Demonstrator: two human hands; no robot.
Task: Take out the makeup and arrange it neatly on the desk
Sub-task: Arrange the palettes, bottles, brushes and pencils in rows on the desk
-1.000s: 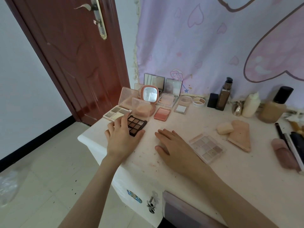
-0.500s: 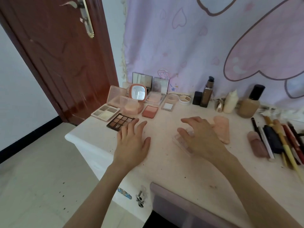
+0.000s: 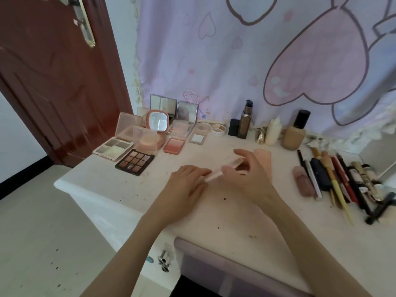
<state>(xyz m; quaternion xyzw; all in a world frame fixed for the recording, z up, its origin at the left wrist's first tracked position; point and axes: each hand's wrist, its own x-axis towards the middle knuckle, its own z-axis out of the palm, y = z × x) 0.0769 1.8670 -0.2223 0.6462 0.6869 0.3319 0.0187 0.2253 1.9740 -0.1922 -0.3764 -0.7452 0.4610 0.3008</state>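
Both our hands meet on a pale palette at the middle of the desk.

Nearest us, a lilac chair back [image 3: 225,264] is cut off by the bottom edge. On the white desk [image 3: 235,215] our right hand [image 3: 246,181] curls its fingers round a thin pale pink palette [image 3: 222,171], tilted up on edge so that we see only its rim; what it contains is hidden. Our left hand [image 3: 186,185] touches its near end, but the fingertips are tucked out of sight and we cannot tell whether they grip. A peach puff [image 3: 263,154] shows partly behind the right hand. To the right lies a row of brushes and pencils [image 3: 342,179], its far end blurred. To the left lies a dark eyeshadow palette [image 3: 135,161]; behind it crowd open compacts and a round pink mirror [image 3: 157,123]. Bottles [image 3: 294,133] line the curtain [image 3: 257,61].
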